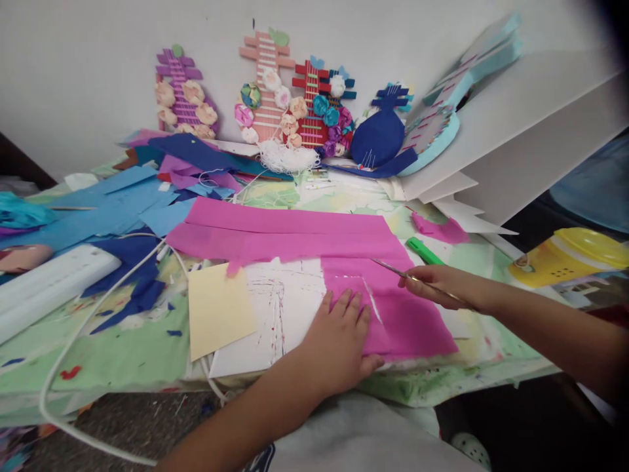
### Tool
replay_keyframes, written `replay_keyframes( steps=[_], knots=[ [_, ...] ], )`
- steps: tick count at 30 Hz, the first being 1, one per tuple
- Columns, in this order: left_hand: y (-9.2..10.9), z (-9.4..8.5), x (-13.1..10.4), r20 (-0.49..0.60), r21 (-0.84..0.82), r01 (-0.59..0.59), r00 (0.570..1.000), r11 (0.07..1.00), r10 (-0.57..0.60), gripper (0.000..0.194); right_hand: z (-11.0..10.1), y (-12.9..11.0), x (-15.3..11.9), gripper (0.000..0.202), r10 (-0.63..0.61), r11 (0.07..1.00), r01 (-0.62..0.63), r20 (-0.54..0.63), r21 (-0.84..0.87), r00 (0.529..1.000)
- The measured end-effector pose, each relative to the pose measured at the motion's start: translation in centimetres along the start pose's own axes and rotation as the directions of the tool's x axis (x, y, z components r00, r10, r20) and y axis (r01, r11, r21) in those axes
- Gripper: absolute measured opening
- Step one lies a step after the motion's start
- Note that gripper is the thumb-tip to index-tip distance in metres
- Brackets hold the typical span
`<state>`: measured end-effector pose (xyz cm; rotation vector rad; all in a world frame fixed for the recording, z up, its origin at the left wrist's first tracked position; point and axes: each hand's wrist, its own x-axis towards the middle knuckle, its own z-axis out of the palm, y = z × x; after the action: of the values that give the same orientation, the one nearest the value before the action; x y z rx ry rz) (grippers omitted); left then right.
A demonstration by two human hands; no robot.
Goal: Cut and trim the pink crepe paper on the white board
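Observation:
A magenta sheet lies near the front edge of the table, partly over a white board marked with cut lines. White lines run across the sheet. My left hand rests flat on its left part, fingers spread. Over the sheet's right side, my right hand grips a thin, pointed metal tool, its tip aimed left. Behind the hands stretches a long magenta strip. A green-handled cutter lies just beyond my right hand.
A yellow paper lies left of the board. White power strip and cable are at the left, near blue scraps. Decorated instrument shapes lean against the wall. A yellow container stands at right.

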<state>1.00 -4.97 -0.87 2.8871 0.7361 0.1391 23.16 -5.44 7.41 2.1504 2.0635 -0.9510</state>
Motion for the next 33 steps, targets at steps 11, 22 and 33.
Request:
replay_keyframes(
  steps=[11,22,33],
  knots=[
    [0.0,-0.1,-0.1,-0.006,0.010,-0.010,1.000,1.000,0.010,0.065,-2.5,1.7,3.4,0.051,-0.020,0.989,-0.059,0.520,0.135,0.854],
    [-0.2,-0.2,0.0,0.021,-0.022,-0.016,1.000,1.000,0.016,0.067,-3.1,1.9,4.8,0.049,-0.050,0.998,0.014,0.570,0.066,0.820],
    [-0.1,-0.3,-0.1,0.045,-0.002,-0.013,0.999,1.000,0.013,0.066,-3.3,1.8,4.1,0.048,-0.007,1.000,-0.008,0.545,0.025,0.838]
  ],
)
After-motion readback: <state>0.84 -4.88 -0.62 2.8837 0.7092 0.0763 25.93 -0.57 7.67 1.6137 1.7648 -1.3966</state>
